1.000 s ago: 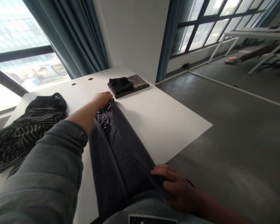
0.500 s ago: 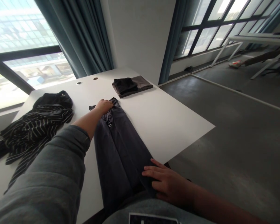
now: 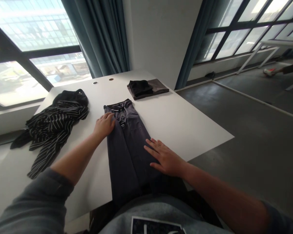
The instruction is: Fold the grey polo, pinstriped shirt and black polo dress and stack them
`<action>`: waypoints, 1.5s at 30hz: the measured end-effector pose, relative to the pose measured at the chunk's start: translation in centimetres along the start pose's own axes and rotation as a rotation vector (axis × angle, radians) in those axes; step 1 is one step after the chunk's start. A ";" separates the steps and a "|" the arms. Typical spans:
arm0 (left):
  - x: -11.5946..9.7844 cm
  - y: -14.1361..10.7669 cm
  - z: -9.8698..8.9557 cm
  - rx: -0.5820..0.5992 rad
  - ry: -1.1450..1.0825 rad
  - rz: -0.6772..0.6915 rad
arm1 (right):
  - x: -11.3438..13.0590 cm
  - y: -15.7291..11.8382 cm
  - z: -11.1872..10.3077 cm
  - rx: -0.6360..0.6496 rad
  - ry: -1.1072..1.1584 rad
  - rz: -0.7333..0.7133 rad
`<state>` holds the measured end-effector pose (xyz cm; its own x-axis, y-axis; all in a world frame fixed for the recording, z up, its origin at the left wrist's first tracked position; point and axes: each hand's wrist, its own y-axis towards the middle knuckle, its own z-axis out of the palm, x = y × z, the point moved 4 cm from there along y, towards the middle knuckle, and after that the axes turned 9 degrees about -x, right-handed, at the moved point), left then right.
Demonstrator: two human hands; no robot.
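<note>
Apparently, the striped black garment point(image 3: 52, 123) lies in loose folds at the left of the white table point(image 3: 92, 182), perhaps put there so that it stays apart from the dark trousers point(image 3: 124, 152). The left hand point(image 3: 104, 125) rests on the trousers' left side, just below the waistband; its fingers are close together and a little bent, and I cannot tell whether they pinch the cloth. The trousers lie lengthwise in front of the person, with the waistband away from the body, which probably lets both hands reach the two sides. Beyond them, somewhat to the right, is the folded cloth stack point(image 3: 139, 87), black on brownish grey. The right hand point(image 3: 166, 156) lies on the right side of the legs, its fingers spread wide, seemingly to keep the fabric flat. As for edges, white surface shows between the striped garment and the trousers, and a wider part shows to the right, up to the table's pointed corner. The right forearm is over the near edge, where the lower legs become hard to see against the body.
</note>
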<state>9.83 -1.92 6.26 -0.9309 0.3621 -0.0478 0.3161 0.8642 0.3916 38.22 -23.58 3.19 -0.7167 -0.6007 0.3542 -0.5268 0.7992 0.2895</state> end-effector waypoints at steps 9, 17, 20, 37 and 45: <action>-0.9 -13.4 -1.0 0.212 -0.036 0.070 | -5.8 11.3 1.6 0.169 -0.156 0.003; -1.5 -17.5 -1.9 0.251 -0.072 0.080 | -7.5 11.2 3.5 0.162 -0.214 0.116; -2.5 -20.2 -3.1 0.268 -0.160 0.209 | -6.3 8.7 3.3 0.111 -0.162 0.070; -7.5 -29.6 -7.1 -0.043 -0.153 0.567 | 0.2 -9.0 2.0 -0.173 -0.231 -0.500; -8.6 -29.2 -7.8 -0.098 -0.248 0.603 | -0.1 -9.1 2.9 -0.356 -0.292 -0.469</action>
<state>7.15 -33.00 2.37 -0.5226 0.8526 0.0004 0.7400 0.4533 0.4970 41.70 -30.73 -2.07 -0.5688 -0.8133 -0.1230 -0.6665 0.3680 0.6483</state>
